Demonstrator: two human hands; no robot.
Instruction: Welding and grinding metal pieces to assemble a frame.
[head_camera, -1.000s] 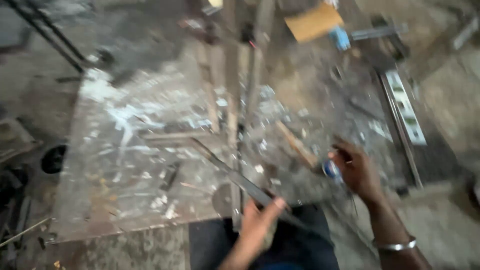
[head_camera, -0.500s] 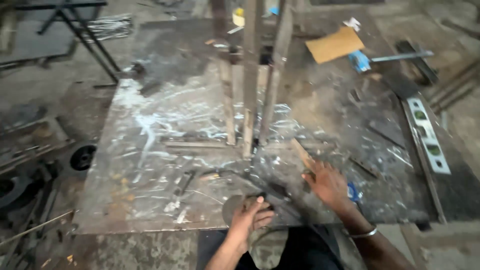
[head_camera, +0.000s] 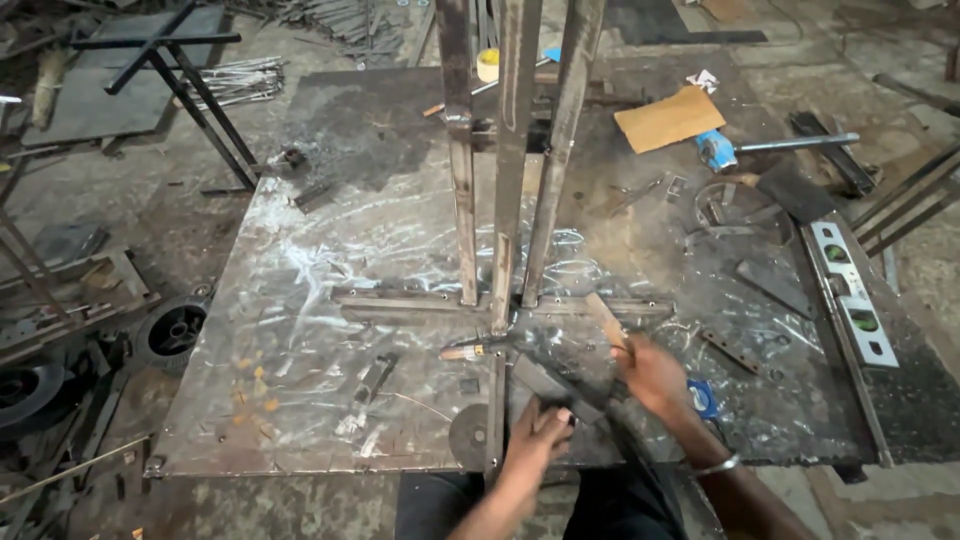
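Metal frame (head_camera: 500, 200) of three long bars stands on the steel counter (head_camera: 300, 300), its cross bar (head_camera: 400, 300) lying flat on the scratched plate. All places below relative to that frame.

Left hand (head_camera: 535, 435) just below the frame's foot, near the counter's front edge, fingers wrapped on a dark flat metal piece (head_camera: 550, 385) that runs up-left toward the frame. Right hand (head_camera: 655, 375) just right of the left one, closed on a wooden handle (head_camera: 605, 320) that sticks up toward the right end of the cross bar; the tool's head is hidden, cannot tell what it is. Hands close together but not touching. Bangle (head_camera: 715, 465) on the right wrist.

A small orange-handled tool (head_camera: 465, 352) lies just below the cross bar, left of the hands. Blue item (head_camera: 703, 397) on the plate just right of the right hand. Spirit level (head_camera: 850, 290) well right of the frame, along the counter's right edge. Brown cardboard (head_camera: 668, 118) and a blue-headed tool with a grey shaft (head_camera: 770, 147) up right of the frame. Black stand (head_camera: 170, 80) and wheels (head_camera: 170, 335) on the floor to the frame's left.
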